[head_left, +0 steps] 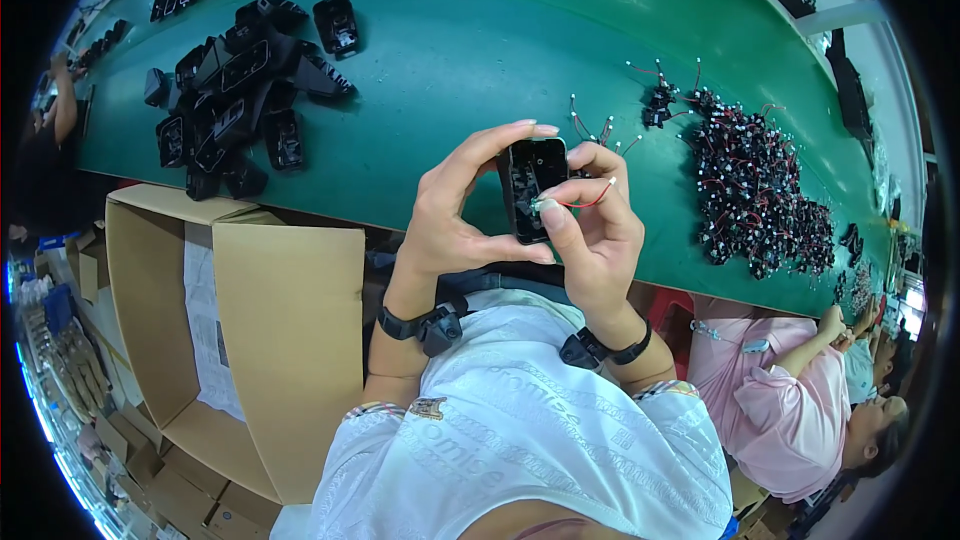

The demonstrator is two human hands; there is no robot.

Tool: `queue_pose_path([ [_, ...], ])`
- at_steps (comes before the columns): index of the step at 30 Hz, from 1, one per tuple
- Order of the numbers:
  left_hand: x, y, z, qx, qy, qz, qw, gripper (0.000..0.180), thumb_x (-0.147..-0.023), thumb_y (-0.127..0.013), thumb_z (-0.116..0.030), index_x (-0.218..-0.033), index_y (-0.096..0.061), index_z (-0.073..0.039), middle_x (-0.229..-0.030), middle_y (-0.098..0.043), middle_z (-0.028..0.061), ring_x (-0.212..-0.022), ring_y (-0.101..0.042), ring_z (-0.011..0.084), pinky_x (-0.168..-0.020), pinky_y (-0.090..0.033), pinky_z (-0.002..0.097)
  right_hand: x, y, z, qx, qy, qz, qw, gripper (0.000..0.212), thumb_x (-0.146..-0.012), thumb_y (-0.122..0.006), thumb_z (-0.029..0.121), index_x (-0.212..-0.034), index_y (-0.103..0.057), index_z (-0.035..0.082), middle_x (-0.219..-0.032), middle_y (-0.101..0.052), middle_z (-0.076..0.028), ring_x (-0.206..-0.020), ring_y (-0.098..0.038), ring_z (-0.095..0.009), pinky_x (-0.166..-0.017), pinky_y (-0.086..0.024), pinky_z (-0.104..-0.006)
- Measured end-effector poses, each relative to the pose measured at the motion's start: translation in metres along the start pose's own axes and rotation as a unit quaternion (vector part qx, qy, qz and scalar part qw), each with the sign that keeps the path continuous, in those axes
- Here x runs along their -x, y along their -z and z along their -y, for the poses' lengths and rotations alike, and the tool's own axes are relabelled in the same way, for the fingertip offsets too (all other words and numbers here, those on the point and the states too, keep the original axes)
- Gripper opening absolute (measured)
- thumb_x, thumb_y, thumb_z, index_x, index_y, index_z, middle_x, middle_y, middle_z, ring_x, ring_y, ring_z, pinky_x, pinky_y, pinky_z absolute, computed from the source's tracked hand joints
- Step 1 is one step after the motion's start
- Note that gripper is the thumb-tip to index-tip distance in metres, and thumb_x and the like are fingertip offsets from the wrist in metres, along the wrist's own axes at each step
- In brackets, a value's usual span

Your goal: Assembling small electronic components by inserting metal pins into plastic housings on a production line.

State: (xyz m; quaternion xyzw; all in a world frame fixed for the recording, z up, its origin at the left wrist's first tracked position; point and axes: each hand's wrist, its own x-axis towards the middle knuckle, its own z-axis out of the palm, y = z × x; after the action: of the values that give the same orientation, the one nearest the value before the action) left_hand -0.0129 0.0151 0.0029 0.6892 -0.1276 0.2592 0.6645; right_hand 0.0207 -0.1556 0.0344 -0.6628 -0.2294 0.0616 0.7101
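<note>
Between my hands, above the green table's near edge, is a black rectangular plastic housing (522,180) with rounded corners, its open inner side facing me. My left hand (455,195) curves around it, fingers at its top and thumb along its lower end. My right hand (600,225) pinches a small part with a red wire and a white connector (611,182) against the housing's inside. The fingertips partly cover that part. Just beyond my right hand lie a few loose wired parts (603,130) on the table.
A heap of black housings (235,90) lies on the green table (450,60) at left. A large pile of small wired black parts (755,190) spreads at right. An open cardboard box (290,340) stands at my left. A person in pink (775,400) sits at right.
</note>
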Motion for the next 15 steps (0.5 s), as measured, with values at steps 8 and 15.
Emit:
queue_pose_path([
  [8, 0.004, 0.012, -0.005, -0.052, 0.033, 0.043, 0.997, 0.109, -0.056, -0.102, -0.029, -0.145, -0.048, 0.004, -0.137, -0.063, 0.0224, -0.128, -0.061, 0.03, -0.106, -0.049, 0.0405, -0.025, 0.022, 0.029, 0.364, 0.231, 0.083, 0.899, 0.021, -0.065, -0.087, 0.006, -0.083, -0.077, 0.01, -0.123, -0.065, -0.01, -0.121, -0.056, -0.037, -0.091, -0.05, -0.0421],
  [15, -0.004, 0.013, -0.021, -0.115, 0.01, 0.059, 0.992, 0.096, -0.058, -0.098, -0.031, -0.139, -0.057, 0.001, -0.131, -0.068, 0.016, -0.118, -0.067, 0.0323, -0.097, -0.056, 0.0402, -0.042, 0.03, 0.05, 0.386, 0.316, 0.183, 0.847, 0.02, -0.065, -0.083, 0.004, -0.082, -0.072, 0.007, -0.127, -0.065, -0.009, -0.125, -0.055, -0.039, -0.092, -0.051, -0.0477],
])
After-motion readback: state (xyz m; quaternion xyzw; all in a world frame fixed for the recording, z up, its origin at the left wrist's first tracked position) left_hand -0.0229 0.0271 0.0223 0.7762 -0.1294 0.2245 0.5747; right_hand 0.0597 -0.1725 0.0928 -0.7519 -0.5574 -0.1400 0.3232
